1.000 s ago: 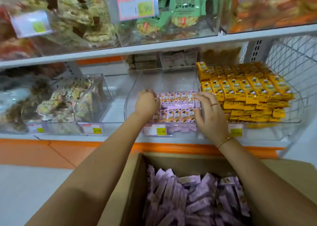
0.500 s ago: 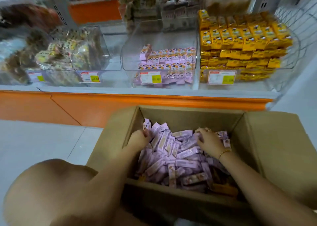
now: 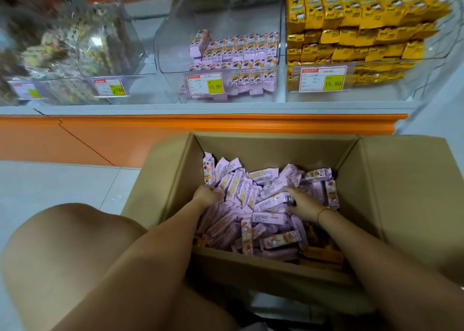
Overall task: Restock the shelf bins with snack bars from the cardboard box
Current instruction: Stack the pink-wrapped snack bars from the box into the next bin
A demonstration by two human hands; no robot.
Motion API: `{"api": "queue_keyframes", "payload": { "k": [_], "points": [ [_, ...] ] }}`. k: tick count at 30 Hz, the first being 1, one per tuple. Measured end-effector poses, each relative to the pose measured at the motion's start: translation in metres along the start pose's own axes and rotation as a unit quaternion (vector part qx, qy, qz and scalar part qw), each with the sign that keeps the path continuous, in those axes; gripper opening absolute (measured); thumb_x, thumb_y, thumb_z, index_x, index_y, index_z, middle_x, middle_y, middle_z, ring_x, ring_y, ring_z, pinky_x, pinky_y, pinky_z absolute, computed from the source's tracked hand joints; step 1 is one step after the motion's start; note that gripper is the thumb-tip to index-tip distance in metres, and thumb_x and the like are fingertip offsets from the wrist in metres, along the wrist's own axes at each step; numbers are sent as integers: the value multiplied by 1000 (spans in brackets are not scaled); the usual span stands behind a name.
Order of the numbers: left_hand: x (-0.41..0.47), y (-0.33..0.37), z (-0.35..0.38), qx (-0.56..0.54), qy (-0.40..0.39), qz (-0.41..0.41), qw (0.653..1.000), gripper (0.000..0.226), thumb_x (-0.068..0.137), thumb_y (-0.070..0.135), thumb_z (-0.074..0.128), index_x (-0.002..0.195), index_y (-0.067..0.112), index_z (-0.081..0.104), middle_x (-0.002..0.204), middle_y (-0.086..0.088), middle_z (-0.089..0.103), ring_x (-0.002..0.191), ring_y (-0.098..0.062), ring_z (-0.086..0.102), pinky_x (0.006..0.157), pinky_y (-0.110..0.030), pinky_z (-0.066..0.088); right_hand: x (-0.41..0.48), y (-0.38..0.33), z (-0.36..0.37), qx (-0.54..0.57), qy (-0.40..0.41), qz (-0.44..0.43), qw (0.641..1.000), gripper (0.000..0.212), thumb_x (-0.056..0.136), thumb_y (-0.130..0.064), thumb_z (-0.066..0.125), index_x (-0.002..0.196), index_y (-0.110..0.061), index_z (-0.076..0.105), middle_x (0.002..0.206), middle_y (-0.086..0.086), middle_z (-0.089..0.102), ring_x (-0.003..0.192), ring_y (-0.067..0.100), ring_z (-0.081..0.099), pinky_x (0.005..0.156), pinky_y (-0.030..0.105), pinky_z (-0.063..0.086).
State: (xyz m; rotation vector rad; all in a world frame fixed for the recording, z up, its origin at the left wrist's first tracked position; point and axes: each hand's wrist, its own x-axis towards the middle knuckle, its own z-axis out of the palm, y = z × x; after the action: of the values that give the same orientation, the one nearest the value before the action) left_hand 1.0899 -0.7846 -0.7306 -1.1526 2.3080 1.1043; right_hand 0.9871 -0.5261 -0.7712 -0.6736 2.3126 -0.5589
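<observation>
Shop shelf (image 3: 226, 108) ahead. Both arms reach down into box (image 3: 276, 149). Left hand (image 3: 208, 195) curls fingers round pink bars (image 3: 263, 180); right hand (image 3: 302, 202) fingers buried among bars, grip unclear. Bars heaped loose in box.

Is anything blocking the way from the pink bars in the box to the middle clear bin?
Nothing visible does. The cardboard box lies open, the left hand and right hand are among the pink bars, and the middle bin is open-topped with bare room on its left.
</observation>
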Motion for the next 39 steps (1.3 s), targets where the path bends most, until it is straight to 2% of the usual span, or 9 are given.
{"api": "queue_keyframes", "payload": {
  "k": [4, 7, 11, 18, 21, 27, 30, 34, 39],
  "points": [
    [-3, 12, 12, 67, 21, 9, 997, 13, 89, 19, 61, 100, 15, 56, 96, -8, 58, 90, -24, 55, 74, -25, 39, 3, -8, 15, 5, 14, 9, 1000, 51, 87, -17, 62, 135, -20, 45, 110, 13, 58, 86, 22, 54, 58, 25, 40],
    [-3, 7, 16, 89, 51, 22, 994, 29, 91, 18, 54, 118, 7, 58, 118, -13, 62, 109, -30, 58, 84, -29, 43, 8, -10, 16, 33, 36, 35, 998, 34, 86, -26, 67, 112, -18, 47, 111, 10, 56, 95, 25, 56, 69, 29, 43],
    [-8, 16, 8, 72, 76, 74, 992, 35, 94, 13, 45, 125, 4, 56, 119, -18, 62, 109, -31, 58, 83, -28, 45, 10, -14, 17, 8, 15, 46, 999, 25, 91, -25, 61, 90, -17, 38, 80, 1, 49, 84, 25, 56, 68, 32, 43],
    [-40, 56, -33, -135, 76, 154, 976, 35, 79, -5, 48, 104, 14, 63, 69, -5, 61, 62, -24, 56, 62, -33, 45, 9, -37, -55, 126, 84, -7, 988, 33, 79, -10, 76, 109, -18, 65, 129, 5, 58, 114, 17, 55, 89, 25, 44],
    [-68, 79, -53, -301, 27, 177, 937, 40, 83, -21, 44, 91, 15, 58, 69, -6, 64, 52, -15, 62, 58, -31, 53, -17, -62, -105, 210, 114, -68, 969, 35, 76, 3, 74, 98, -24, 70, 116, -5, 62, 103, 12, 59, 84, 29, 51],
    [-141, 102, -97, -455, -106, 231, 853, 39, 82, -24, 47, 105, 5, 57, 96, -19, 70, 86, -25, 70, 75, -23, 57, -74, -115, -165, 228, 109, -207, 945, 40, 71, 3, 77, 89, -31, 69, 101, -9, 68, 86, 0, 63, 77, 23, 52],
    [-157, 115, -114, -488, -149, 266, 818, 19, 80, 0, 58, 98, 4, 59, 100, -17, 69, 91, -27, 68, 80, -28, 57, -95, -126, -185, 278, 121, -258, 917, 40, 69, 7, 78, 89, -27, 71, 100, 3, 70, 96, 20, 65, 90, 37, 53],
    [-154, 139, -139, -412, -141, 283, 855, 22, 89, 0, 51, 100, 10, 67, 105, -15, 62, 93, -27, 58, 77, -28, 57, -112, -125, -201, 339, 136, -288, 885, 34, 63, 0, 80, 85, -25, 74, 102, 7, 69, 94, 22, 68, 76, 32, 58],
    [-147, 159, -159, -333, -200, 271, 881, 51, 71, -1, 68, 121, -2, 60, 122, -20, 61, 103, -23, 57, 88, -21, 50, -112, -124, -204, 398, 145, -331, 843, 46, 45, -40, 92, 85, -25, 74, 98, -3, 70, 99, 12, 64, 76, 22, 54]
  ]
}}
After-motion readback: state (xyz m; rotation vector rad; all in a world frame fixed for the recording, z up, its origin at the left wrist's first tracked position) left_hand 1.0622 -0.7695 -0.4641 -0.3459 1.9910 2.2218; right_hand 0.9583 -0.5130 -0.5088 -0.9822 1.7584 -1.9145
